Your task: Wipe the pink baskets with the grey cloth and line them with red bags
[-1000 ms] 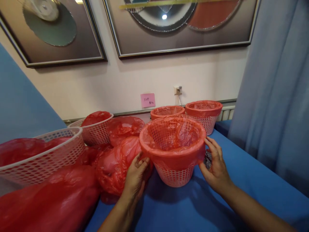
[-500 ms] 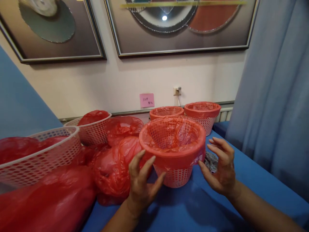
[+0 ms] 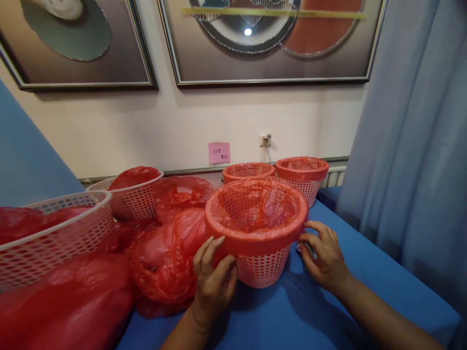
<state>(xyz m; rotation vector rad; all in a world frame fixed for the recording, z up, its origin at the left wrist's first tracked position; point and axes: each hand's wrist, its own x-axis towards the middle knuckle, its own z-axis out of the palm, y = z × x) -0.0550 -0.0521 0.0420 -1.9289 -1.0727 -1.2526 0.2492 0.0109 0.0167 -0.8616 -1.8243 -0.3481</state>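
Observation:
A white perforated plastic basket [image 3: 260, 267] stands upright on the blue-covered table, and a red plastic bag [image 3: 255, 237] lines it, its edge folded down over the rim. My left hand [image 3: 215, 277] is at the basket's near left side, fingers bent, with a gap between thumb and forefinger; contact with the bag is unclear. On the right, my right hand [image 3: 323, 253] has its fingertips drawn together at the folded edge of the bag. A crumpled grey thing [image 3: 310, 249] shows partly behind my right fingers.
Two more baskets lined in red, one at the back right [image 3: 304, 187] and another behind the near one [image 3: 248, 170], stand by the wall. Bulging red bags [image 3: 168, 257] and larger white baskets [image 3: 83, 226] crowd the left. A blue curtain [image 3: 404, 146] hangs at right.
My right hand has moved in to the bag's edge and its fingers have drawn together. The left hand's fingers have curled more beside the basket. The view has shifted slightly.

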